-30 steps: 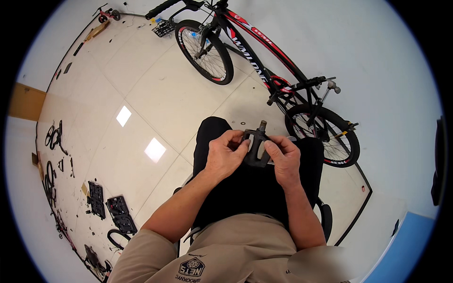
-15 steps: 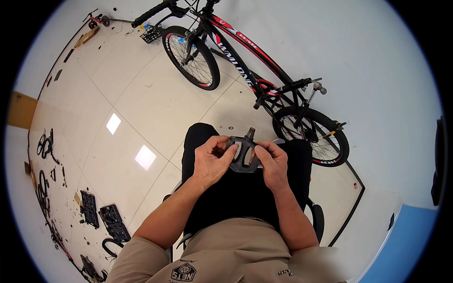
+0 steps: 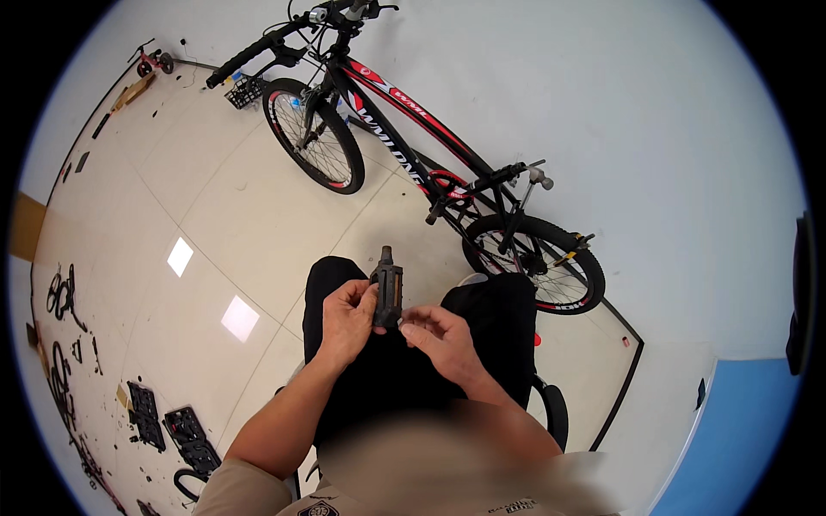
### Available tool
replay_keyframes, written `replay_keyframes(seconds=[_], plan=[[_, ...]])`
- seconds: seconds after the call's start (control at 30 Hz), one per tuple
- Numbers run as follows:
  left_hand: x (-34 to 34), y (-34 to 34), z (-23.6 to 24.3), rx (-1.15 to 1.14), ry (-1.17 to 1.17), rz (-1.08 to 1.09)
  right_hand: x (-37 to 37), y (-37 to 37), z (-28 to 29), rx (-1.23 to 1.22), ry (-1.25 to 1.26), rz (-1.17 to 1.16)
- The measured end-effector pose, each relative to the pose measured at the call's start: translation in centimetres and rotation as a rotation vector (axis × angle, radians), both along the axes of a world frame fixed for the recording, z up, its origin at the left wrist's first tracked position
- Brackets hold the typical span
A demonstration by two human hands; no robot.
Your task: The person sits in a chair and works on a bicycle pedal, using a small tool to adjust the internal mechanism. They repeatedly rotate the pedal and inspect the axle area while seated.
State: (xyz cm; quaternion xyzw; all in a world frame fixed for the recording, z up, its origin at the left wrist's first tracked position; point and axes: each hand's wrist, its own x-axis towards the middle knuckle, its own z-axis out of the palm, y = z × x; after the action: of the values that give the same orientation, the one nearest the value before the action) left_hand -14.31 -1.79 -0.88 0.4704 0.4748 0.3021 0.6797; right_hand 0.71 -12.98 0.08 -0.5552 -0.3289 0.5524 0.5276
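Observation:
Above my lap, a black bicycle pedal (image 3: 389,295) stands on edge with its threaded axle end pointing up and away from me. An orange-brown reflector strip shows on the side turned to the right. My left hand (image 3: 348,320) grips the pedal's left side, thumb across the near face and fingers behind it. Close to the pedal's lower right end is my right hand (image 3: 443,342), its fingers bent and loosely apart, with nothing visible in them. Whether its fingertips touch the pedal is hard to see.
A black and red bicycle (image 3: 413,129) leans along the white wall ahead. Black tool cases (image 3: 191,439) lie opened on the tiled floor (image 3: 284,206) at left, among loose bike parts. A small red bike (image 3: 153,62) stands far left, and a black basket (image 3: 245,90) sits by the front wheel.
The pedal has turned from its broad face to its narrow side. My right hand has let go of its right edge and moved down to its lower end. The view has shifted right.

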Motion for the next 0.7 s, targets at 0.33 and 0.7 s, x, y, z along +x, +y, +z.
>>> replay_keyframes(seconds=[0.33, 0.7], plan=[[-0.1, -0.2, -2.3, 0.282, 0.180, -0.009, -1.2, 0.1, -0.1, -0.133, 0.066, -0.091], [0.3, -1.4, -1.8, 0.186, 0.101, -0.104, -0.2, -0.7, -2.7, -0.239, 0.372, -0.242]])
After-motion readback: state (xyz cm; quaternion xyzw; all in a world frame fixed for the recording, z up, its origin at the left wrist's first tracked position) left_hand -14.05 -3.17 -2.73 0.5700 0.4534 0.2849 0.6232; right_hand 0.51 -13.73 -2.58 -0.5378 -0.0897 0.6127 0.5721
